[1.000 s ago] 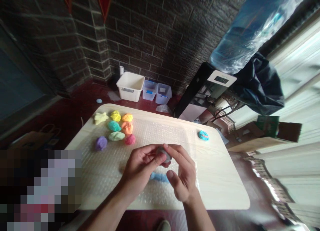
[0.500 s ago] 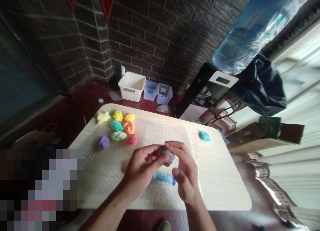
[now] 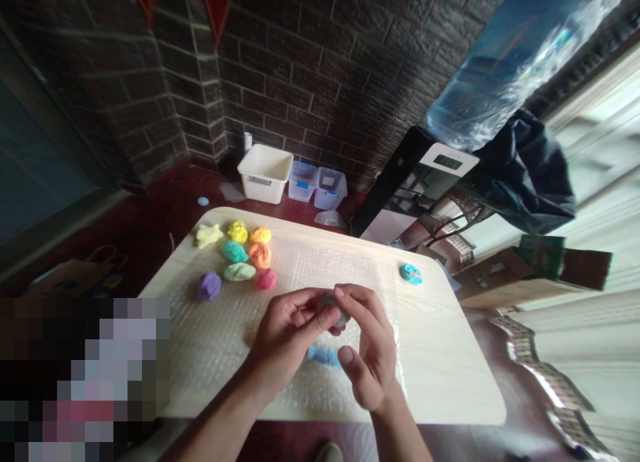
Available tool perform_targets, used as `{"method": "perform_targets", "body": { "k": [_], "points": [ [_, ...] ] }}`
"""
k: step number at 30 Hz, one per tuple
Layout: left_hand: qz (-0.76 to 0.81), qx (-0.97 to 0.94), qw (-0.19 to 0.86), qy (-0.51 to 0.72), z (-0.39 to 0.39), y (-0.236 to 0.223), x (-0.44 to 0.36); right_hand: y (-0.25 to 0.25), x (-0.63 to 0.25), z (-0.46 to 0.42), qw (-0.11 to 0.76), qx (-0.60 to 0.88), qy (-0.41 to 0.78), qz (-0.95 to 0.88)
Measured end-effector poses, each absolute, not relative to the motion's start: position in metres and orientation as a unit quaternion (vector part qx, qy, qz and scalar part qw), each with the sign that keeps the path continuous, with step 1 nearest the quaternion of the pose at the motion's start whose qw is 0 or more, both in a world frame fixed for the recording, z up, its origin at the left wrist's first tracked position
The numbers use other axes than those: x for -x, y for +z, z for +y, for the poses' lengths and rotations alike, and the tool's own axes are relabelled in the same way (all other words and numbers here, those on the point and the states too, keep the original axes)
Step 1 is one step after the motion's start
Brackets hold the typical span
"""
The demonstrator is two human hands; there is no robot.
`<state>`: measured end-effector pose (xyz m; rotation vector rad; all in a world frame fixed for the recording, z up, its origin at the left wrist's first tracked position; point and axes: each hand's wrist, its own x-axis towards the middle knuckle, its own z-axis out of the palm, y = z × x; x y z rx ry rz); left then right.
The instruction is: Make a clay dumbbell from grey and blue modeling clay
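Note:
A small grey lump of modelling clay [image 3: 341, 312] sits in my left hand [image 3: 285, 325], with the thumb pressed on its near side and the fingers behind it. From the right, my right hand [image 3: 373, 342] reaches over with curved fingers, their tips touching the top of the lump. Its thumb stands apart, off the clay. Below the hands a blue roll of clay [image 3: 324, 356] lies on bubble wrap [image 3: 210, 355], partly covered by my hands.
At the table's [image 3: 450, 355] far left are several clay lumps, among them purple [image 3: 209, 286], red [image 3: 266, 279] and teal [image 3: 235, 251] ones. A blue round clay piece [image 3: 411, 273] lies at the right. Beyond stand a white bin [image 3: 265, 175] and a water dispenser [image 3: 400, 189].
My right hand's fingertips have shifted slightly over the grey clay, and its thumb has moved a little left, covering more of the blue roll. My left hand keeps its hold.

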<state>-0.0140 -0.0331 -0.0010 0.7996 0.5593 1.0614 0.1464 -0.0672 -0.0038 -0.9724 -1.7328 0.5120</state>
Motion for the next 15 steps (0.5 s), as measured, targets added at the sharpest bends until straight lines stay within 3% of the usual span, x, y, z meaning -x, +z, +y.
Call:
{"method": "perform_targets", "body": {
  "k": [6, 15],
  "points": [
    [0.256, -0.363, 0.756, 0.482, -0.0341, -0.0031, 0.0137, -0.0017, -0.1469, -0.0657, 0.507, 0.402, 0.192, -0.738],
    [0.259, -0.381, 0.744, 0.484, -0.0333, 0.0024, 0.0125, -0.0019, -0.1448, -0.0674, 0.556, 0.400, 0.287, -0.670]
  ]
}}
